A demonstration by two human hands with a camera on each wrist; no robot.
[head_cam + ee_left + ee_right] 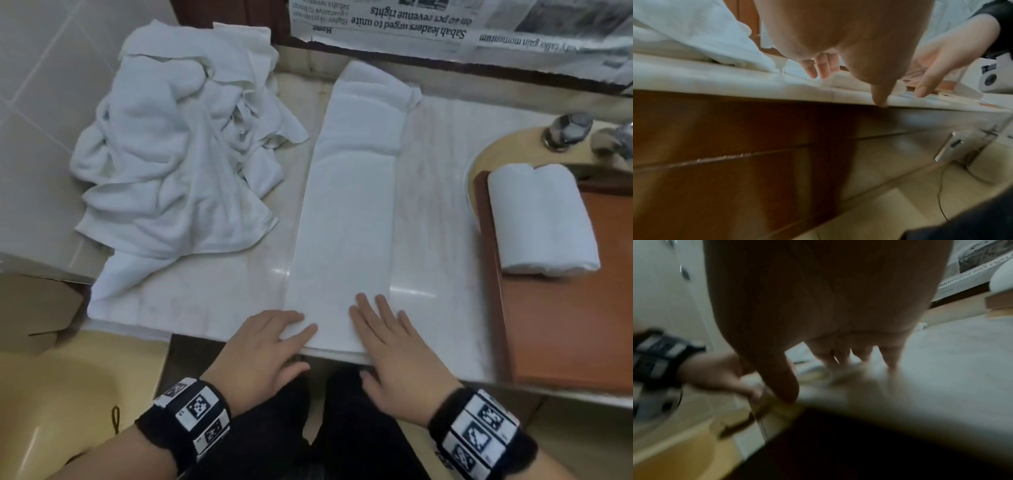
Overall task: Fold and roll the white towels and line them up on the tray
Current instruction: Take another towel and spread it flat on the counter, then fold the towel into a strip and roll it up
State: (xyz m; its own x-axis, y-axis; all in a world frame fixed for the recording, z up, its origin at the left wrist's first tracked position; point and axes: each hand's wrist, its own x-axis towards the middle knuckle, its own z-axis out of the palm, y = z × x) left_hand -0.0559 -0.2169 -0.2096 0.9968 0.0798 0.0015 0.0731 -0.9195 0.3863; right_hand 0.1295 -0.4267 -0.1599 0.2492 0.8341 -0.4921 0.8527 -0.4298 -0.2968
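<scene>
One rolled towel [541,219] on tray [565,329]; folded strip [346,219] under flat, released left hand [270,346] and right hand [387,339], unrolled; heap [178,161] waiting on tabletop [442,240].

1. A bathroom: chrome taps [567,132] stand at a basin's rim [479,161] set into a pale marble surface [435,205].
2. Tiled wall [44,75] at left; white towels [178,150] heaped beside it.
</scene>
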